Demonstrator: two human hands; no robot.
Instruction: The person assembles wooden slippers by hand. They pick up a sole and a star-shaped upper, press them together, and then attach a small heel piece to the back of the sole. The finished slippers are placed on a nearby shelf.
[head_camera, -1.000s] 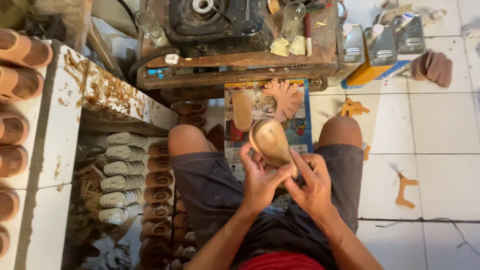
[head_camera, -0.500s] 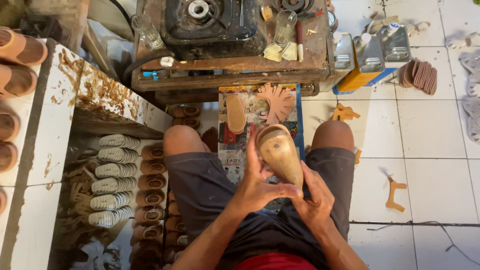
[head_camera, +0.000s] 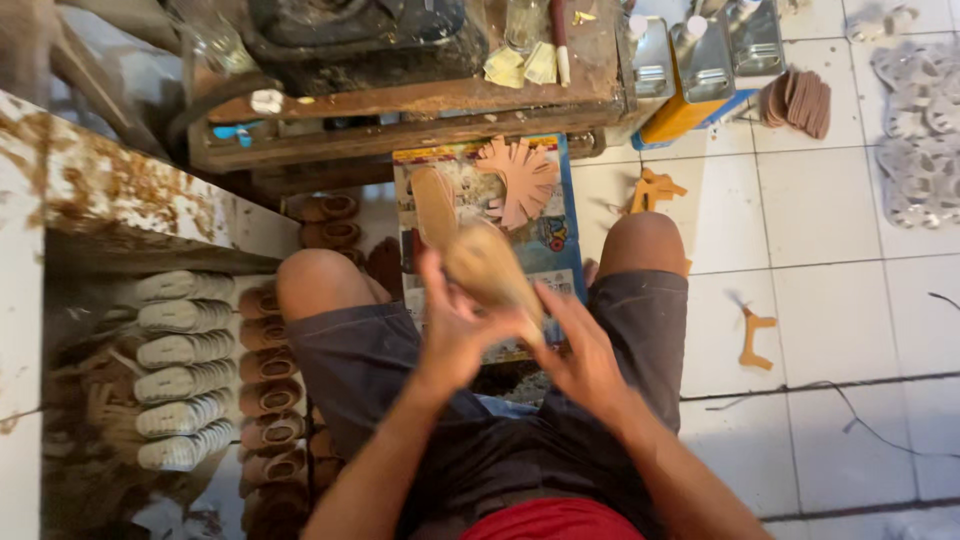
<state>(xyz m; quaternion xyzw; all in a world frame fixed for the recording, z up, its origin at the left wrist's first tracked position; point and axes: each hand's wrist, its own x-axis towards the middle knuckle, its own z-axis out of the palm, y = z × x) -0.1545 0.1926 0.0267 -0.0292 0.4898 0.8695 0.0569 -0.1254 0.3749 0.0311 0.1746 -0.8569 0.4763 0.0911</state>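
1. At the far left, a row of pale shoe soles (head_camera: 180, 370) is lying beside a column of brown sandals (head_camera: 268, 400) on the floor, under a stained white shelf (head_camera: 110, 200).
2. The left hand (head_camera: 455, 330) is curling its fingers around the near side of a tan shoe form (head_camera: 492, 272), gripping it above the lap.
3. The shoe form is sitting tilted between both hands, blurred, over a colourful printed sheet (head_camera: 545, 235) carrying fanned pink cut-outs (head_camera: 518, 178).
4. The right hand (head_camera: 585, 350) is pressing its thumb and fingers against the form's lower end.
5. Above, a worn wooden bench (head_camera: 420, 105) is carrying a dark machine (head_camera: 350, 35).
6. To the right, orange scraps (head_camera: 752, 335) are lying on white floor tiles (head_camera: 850, 300).
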